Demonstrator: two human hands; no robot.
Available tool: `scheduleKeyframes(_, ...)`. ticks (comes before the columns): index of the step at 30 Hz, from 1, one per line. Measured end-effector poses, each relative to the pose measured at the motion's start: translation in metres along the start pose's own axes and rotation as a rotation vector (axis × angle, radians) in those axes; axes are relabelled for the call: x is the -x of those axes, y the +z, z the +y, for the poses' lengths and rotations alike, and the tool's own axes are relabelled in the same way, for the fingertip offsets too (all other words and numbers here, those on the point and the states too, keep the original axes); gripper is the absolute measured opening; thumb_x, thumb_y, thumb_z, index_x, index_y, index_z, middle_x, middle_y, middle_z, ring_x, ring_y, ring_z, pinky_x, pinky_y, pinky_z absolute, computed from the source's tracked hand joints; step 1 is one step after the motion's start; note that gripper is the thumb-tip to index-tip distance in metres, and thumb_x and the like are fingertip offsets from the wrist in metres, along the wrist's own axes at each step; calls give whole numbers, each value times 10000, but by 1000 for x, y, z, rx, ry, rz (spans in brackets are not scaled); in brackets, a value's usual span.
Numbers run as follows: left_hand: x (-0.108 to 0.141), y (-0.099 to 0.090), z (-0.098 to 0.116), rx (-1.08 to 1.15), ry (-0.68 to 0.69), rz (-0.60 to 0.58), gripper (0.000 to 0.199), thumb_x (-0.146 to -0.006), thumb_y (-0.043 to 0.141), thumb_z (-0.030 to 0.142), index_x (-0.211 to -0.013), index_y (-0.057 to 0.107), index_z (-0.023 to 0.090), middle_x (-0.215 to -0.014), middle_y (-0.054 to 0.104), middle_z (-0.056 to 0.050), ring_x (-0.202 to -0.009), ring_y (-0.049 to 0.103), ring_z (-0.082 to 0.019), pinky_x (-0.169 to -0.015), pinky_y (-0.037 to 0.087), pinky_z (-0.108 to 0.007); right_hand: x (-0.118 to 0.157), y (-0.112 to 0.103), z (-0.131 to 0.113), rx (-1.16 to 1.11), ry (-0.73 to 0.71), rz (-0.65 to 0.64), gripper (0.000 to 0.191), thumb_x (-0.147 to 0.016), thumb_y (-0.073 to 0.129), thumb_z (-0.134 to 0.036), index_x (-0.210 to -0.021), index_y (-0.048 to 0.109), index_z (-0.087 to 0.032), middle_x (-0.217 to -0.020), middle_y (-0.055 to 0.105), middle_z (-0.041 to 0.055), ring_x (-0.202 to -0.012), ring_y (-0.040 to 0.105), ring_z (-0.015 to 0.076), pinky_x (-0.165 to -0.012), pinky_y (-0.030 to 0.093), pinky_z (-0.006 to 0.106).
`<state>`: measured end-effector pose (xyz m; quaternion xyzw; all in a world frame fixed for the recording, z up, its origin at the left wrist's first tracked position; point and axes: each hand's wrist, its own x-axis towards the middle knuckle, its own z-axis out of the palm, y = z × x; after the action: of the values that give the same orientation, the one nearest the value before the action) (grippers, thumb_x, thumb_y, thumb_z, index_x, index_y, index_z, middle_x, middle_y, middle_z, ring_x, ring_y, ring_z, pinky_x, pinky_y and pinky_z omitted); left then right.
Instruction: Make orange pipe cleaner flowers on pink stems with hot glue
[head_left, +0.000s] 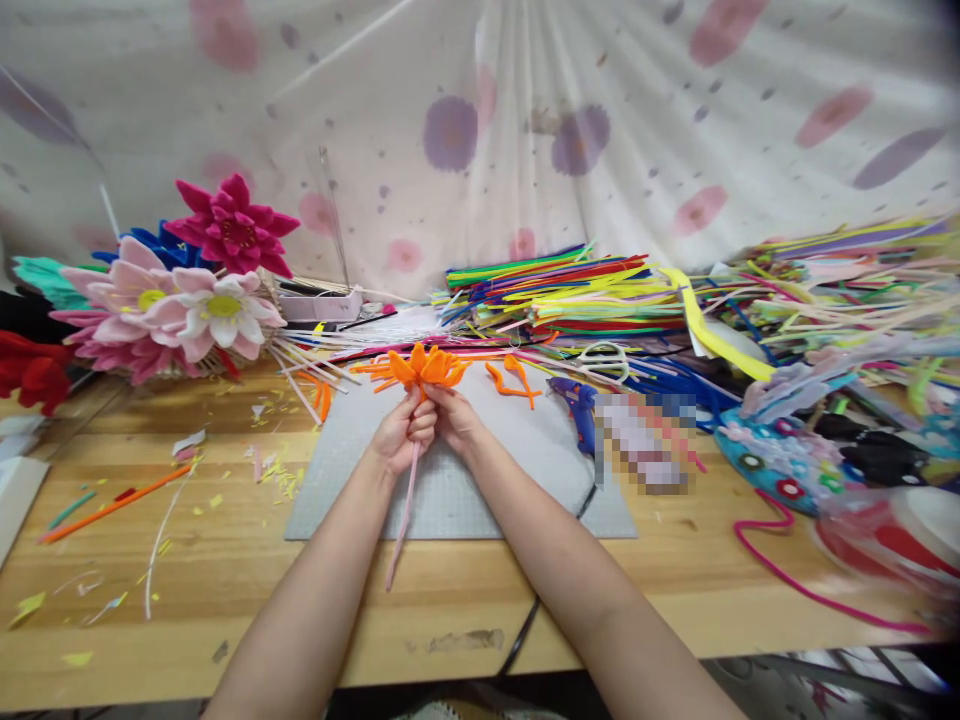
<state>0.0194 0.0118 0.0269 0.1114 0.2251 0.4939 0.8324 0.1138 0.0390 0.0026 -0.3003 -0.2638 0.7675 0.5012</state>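
Observation:
An orange pipe-cleaner flower is held up over the grey cutting mat. Its pale pink stem hangs down below my left hand, whose fingers are wrapped round the stem just under the petals. Close beside it, my right hand pinches the flower's right-hand petals from below. Loose orange pipe-cleaner pieces lie on the mat behind and to the right of my hands. A blue glue gun rests at the mat's right edge.
Finished fabric-like flowers stand at the left. Bundles of coloured pipe cleaners line the back, with scissors before them. A black cord crosses the table's front edge. At right lie a blue flowered piece and a clear container.

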Motion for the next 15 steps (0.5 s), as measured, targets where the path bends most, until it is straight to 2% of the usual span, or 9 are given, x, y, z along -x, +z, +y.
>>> scheduleKeyframes(4, 0, 1, -1, -36, -3, 12, 268, -918, 324, 295, -745, 458, 140, -508, 236, 75, -322, 190, -6, -291, 142, -90, 0, 3, 3, 29, -12, 140, 466, -421, 811, -368, -752, 546, -173, -530, 571, -60, -466, 524, 74, -447, 413, 187)
scheduleKeyframes(6, 0, 1, 0, -53, 29, 18, 256, -915, 342, 294, -741, 454, 142, -505, 243, 77, -323, 196, -5, -296, 155, -88, 2, 4, 4, 94, -1, 156, 472, -432, 801, -415, -742, 533, -180, -521, 562, -58, -443, 522, 84, -427, 412, 199)
scheduleKeyframes(11, 0, -5, -2, -208, 51, 75, 258, -874, 441, 315, -680, 409, 147, -492, 242, 86, -322, 193, 0, -295, 154, -83, 14, 9, -3, 190, 66, -68, 421, -495, 755, -477, -729, 599, -164, -571, 572, -26, -505, 549, 94, -464, 438, 214)
scheduleKeyframes(15, 3, -6, -2, -349, -18, 7, 366, -818, 528, 360, -596, 323, 154, -493, 237, 87, -335, 188, 7, -307, 159, -84, 22, 13, -16, 200, 52, -226, 352, -529, 742, -421, -773, 662, -180, -697, 612, 0, -664, 571, 99, -531, 442, 184)
